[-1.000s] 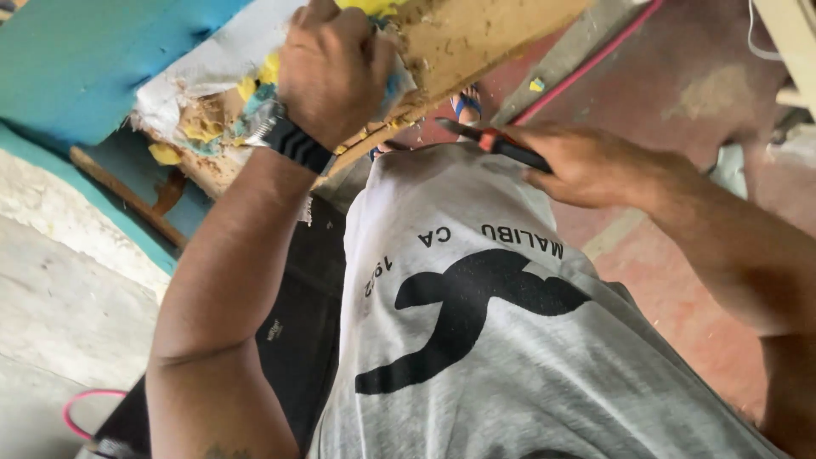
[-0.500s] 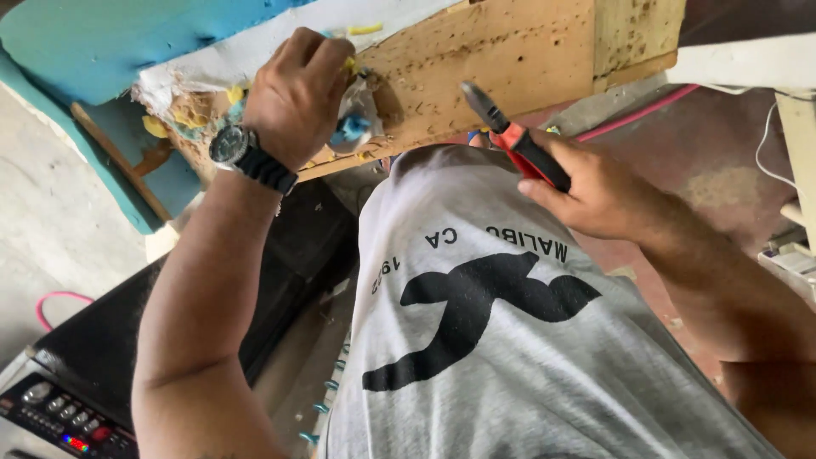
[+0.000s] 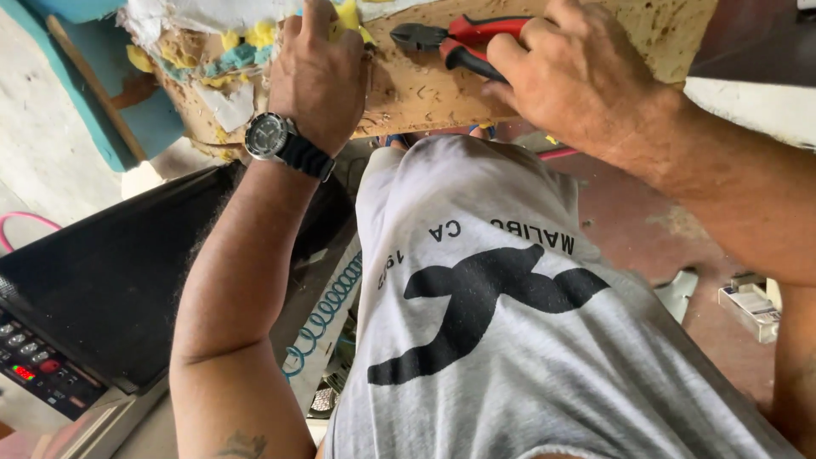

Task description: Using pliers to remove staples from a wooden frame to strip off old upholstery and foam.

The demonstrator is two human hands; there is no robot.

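I have the red-and-black pliers [image 3: 463, 42] gripped in my right hand [image 3: 578, 76], fingers wrapped around the handles, and the dark nose now lies flat against the face of the worn wooden panel [image 3: 425, 89] at the top of the view. Half a second ago the tool was held clear, below the panel's edge and pointing upward; since then it has come up onto the wood, with its tip aimed toward my left hand [image 3: 319, 76]. I read that as the approach being over and the tool being at the spot where the work is done.

My left hand is closed on the torn covering at the panel's edge, pinching yellow foam [image 3: 348, 15] and the ragged white fabric [image 3: 204, 17], with the thumb hidden behind the knuckles. It sat in much the same place a moment back, so the hold has not let go. A black wristwatch [image 3: 272, 136] sits on that wrist.

Further out, my grey shirt [image 3: 510, 323] fills the lower middle. To the left, a black case [image 3: 110, 289] with a small panel of knobs [image 3: 34, 357] lies below the turquoise frame [image 3: 102, 127]. At the right, the reddish floor [image 3: 646, 229] shows, with a small clear box [image 3: 752, 306] near the edge.
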